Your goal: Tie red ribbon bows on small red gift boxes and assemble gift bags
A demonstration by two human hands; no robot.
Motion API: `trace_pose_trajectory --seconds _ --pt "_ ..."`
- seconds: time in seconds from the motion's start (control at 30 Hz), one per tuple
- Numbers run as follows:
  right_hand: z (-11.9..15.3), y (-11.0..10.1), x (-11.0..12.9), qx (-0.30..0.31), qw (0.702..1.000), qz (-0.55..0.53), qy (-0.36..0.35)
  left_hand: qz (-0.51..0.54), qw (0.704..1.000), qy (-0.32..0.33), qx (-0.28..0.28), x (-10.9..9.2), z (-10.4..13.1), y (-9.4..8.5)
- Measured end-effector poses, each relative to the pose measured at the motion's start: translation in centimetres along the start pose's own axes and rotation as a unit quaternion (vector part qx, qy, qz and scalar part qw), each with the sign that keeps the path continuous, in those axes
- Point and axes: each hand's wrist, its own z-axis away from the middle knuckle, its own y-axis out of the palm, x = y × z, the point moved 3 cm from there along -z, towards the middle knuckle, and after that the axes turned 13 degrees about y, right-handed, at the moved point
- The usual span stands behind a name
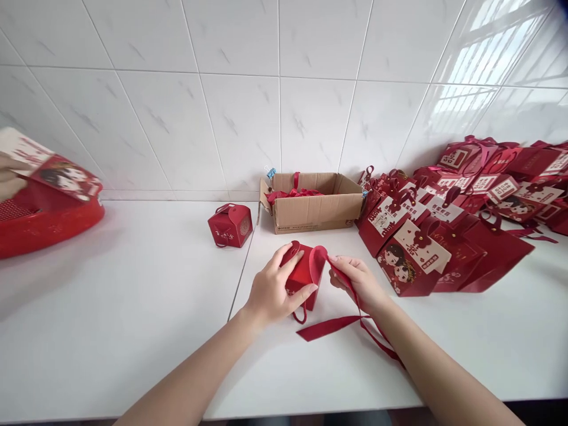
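A small red gift box (306, 269) stands on the white table in front of me, with round flaps at its top and a cord loop low on its front. My left hand (277, 284) is wrapped over the box's left side, thumb across its front. Between the closed fingers of my right hand (357, 281), just right of the box, is a red ribbon (331, 326). Its upper part reaches the box's right flap, and its loose ends trail over the table below my right wrist.
Another red box (231, 226) sits at left. Behind my hands stands an open cardboard box (318, 213) holding red ribbons. Many red gift boxes (412, 260) crowd the right side. At far left, another person's hand (11, 176) is by a red basket (53, 228).
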Motion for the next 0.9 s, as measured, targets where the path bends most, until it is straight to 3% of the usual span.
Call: trace_pose_trajectory --seconds 0.17,0.37,0.57,0.73,0.9 --pt "1.0 0.6 0.3 0.035 0.998 0.046 0.001 0.053 0.998 0.033 -0.007 -0.4 0.5 -0.7" --pt "1.7 0.5 0.7 -0.021 1.0 0.022 0.0 0.063 0.998 0.017 -0.015 -0.3 0.9 -1.0" --pt "2.1 0.7 0.9 -0.009 0.999 -0.007 0.032 0.053 0.997 0.013 -0.051 0.0 0.8 -0.6" --pt "2.4 0.9 0.9 -0.013 1.0 0.01 0.026 0.052 0.998 0.016 -0.043 -0.3 0.9 -0.6" --pt "2.5 1.2 0.8 0.029 0.997 0.044 0.049 0.055 0.997 0.018 -0.044 -0.4 1.0 -0.8"
